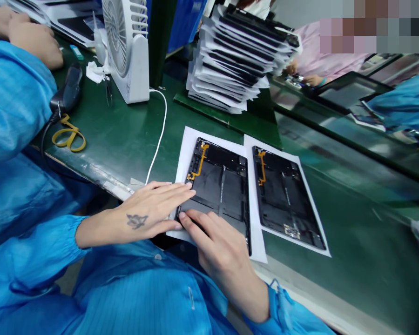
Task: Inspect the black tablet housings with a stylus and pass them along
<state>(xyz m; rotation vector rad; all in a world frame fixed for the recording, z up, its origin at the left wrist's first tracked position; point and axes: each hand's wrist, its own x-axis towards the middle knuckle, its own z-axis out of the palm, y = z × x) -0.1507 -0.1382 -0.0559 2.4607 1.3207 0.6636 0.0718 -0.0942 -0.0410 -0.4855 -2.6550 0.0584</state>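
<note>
Lying on white paper (186,153) in front of the paper-interleaved panel stack (226,60): one black tablet housing (212,186), left hand (150,209) at its edge, fingers together, right hand (218,239) there, fingers bent, pinch undeterminable; uneven pressing could skid it.

Left hand (157,207) stretched flat, fingers toward two o'clock — dark tattoo (137,221) across its back, and here's the right hand (223,244), fingers bent, angled toward ten-thirty, fingertips near the left thumb (171,226)!

We have bright, cool light with a soft sheen on the flat, glossy green bench (122,132); toward the right edge our view smears, perhaps from motion, and pixelation masks the upper corner.
</note>
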